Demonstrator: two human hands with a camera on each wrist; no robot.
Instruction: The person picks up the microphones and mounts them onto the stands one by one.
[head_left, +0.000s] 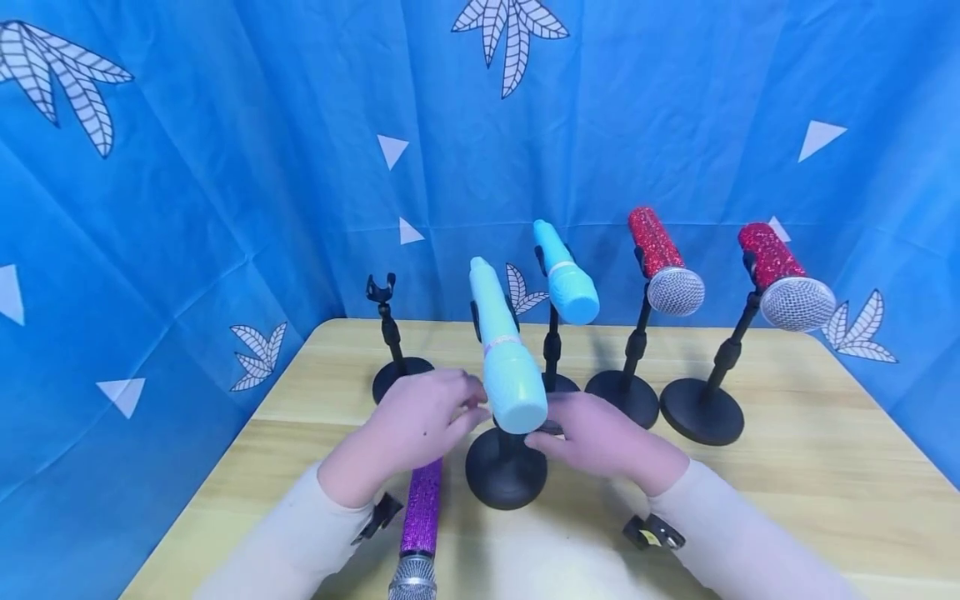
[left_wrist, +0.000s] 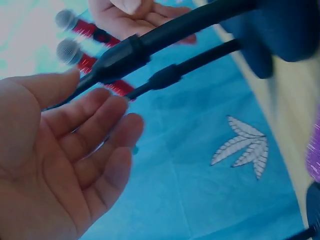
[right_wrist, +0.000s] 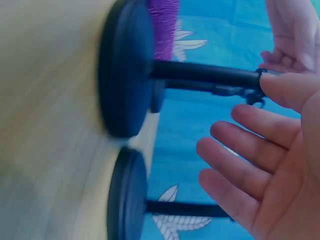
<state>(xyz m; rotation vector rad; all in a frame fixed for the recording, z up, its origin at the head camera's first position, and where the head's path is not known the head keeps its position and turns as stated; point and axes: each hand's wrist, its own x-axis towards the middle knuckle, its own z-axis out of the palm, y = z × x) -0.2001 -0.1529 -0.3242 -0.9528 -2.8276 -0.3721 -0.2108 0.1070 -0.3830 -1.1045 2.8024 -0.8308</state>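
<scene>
A light blue microphone point(head_left: 506, 358) lies tilted in the clip of a black desk stand point(head_left: 506, 473), its head toward me. My left hand point(head_left: 423, 417) is at the left of this stand, fingers loosely bent; in the left wrist view the black pole point(left_wrist: 122, 60) passes by the thumb and index finger. On the other side, my right hand point(head_left: 600, 433) has its fingers relaxed and spread, the thumb point(right_wrist: 282, 90) close to the pole point(right_wrist: 205, 73). Whether either hand touches the pole I cannot tell. Below my left wrist lies a purple glittery microphone point(head_left: 422, 512) with a silver head.
Behind stand another light blue microphone point(head_left: 570, 287) and two red glittery ones, one point(head_left: 656, 242) in the middle and one point(head_left: 772, 254) at right, all on black stands. At back left, a stand point(head_left: 390, 333) shows its forked clip. A blue curtain point(head_left: 300, 125) encloses the wooden table point(head_left: 810, 467).
</scene>
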